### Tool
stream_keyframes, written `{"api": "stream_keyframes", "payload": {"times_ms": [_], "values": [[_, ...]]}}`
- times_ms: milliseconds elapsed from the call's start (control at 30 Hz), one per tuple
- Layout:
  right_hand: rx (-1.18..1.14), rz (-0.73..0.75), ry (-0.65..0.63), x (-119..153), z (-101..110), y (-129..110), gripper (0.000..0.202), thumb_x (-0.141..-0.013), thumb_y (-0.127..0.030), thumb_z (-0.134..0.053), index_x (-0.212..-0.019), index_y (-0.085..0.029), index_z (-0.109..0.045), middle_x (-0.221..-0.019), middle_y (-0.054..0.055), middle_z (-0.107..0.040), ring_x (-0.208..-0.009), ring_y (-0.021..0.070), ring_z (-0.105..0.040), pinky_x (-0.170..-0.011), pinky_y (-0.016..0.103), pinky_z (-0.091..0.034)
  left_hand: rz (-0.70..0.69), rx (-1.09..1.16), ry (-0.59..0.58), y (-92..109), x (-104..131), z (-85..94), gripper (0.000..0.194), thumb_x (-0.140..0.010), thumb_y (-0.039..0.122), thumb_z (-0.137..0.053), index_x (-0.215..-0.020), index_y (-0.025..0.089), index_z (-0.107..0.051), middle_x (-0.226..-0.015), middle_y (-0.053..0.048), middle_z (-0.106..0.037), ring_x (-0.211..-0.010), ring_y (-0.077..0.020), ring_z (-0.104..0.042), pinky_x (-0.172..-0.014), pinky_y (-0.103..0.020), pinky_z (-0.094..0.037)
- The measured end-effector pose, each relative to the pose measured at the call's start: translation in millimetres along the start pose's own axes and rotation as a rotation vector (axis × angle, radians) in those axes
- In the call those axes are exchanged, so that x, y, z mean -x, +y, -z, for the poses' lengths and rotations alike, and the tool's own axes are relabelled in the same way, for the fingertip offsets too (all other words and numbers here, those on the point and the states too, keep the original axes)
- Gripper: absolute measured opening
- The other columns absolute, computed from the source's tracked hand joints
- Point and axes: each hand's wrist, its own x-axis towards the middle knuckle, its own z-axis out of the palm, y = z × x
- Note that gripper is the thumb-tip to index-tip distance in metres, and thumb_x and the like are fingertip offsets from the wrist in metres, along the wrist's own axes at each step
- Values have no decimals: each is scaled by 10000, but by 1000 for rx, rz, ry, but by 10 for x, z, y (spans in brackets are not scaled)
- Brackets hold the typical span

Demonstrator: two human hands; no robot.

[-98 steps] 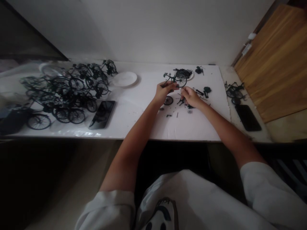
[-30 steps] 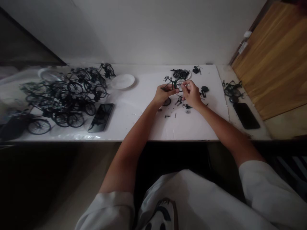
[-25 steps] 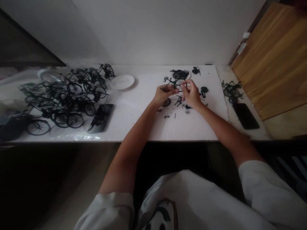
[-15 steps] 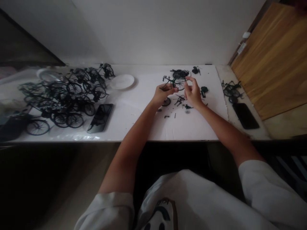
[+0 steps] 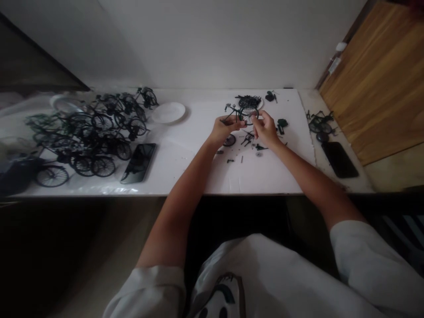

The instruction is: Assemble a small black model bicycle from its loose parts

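Above the white board, my left hand (image 5: 223,132) is closed on a small black model bicycle (image 5: 233,116), its fingers around the frame. The bicycle's spoked wheel (image 5: 247,115) points right. My right hand (image 5: 266,130) pinches this wheel at its right side, thumb against the spokes and index finger at the rim. Under the hands lie small dark parts (image 5: 248,138) and a loose wheel (image 5: 229,140). Just behind, a heap of dark model parts (image 5: 250,101) sits on a small white dish. What my curled fingers cover is hidden.
Many black model bicycles (image 5: 102,150) crowd the left of the table, beside a phone (image 5: 139,163) and a white plate (image 5: 169,113). At the right are dark green pieces (image 5: 282,125), another model bicycle (image 5: 320,123) and a dark phone (image 5: 339,160). A wall stands behind.
My right index finger has come down from the top of the wheel, and the thumb now presses on the spokes. My left hand keeps its hold with little movement.
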Motion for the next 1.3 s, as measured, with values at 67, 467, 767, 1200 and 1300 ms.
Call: {"api": "stream_keyframes", "payload": {"times_ms": [67,467,767,1200,1300], "values": [[-24,16,-3,-10,0,19,671,-933,-914,-556,-1148,-279,-570,-595,-55,-531,-451,141,-470,-438,287,-426,5,8,-4,-1,0,-1,464,-664,459,-1028,-974,190,-811,-935,-65,-816,-952,-215,-816,-870,-327,-593],[-13,20,34,-2,-10,21,691,-958,-912,-517,-1219,-276,-586,-626,-35,-521,-494,170,-510,-465,316,-465,6,16,2,-13,-7,-2,404,-665,404,-1016,-947,186,-825,-931,-71,-832,-950,-216,-823,-827,-307,-593],[-51,8,32,11,0,-50,677,-875,-906,-661,-1089,-265,-615,-622,-42,-541,-481,143,-490,-464,300,-441,34,15,-1,28,8,-8,425,-657,398,-1016,-976,185,-834,-926,-69,-836,-942,-213,-824,-827,-300,-586],[-112,50,82,6,-30,-57,701,-808,-941,-699,-1012,-280,-588,-587,-63,-538,-439,129,-454,-432,297,-355,40,41,-28,76,53,-51,259,-781,347,-920,-934,160,-825,-936,-96,-845,-889,-171,-791,-815,-282,-579],[-126,70,73,16,-29,-64,698,-802,-941,-707,-1002,-281,-600,-570,-63,-536,-433,133,-448,-438,310,-375,33,40,-9,44,37,-45,374,-737,424,-982,-944,161,-816,-911,-91,-837,-908,-186,-808,-808,-280,-579]]}}
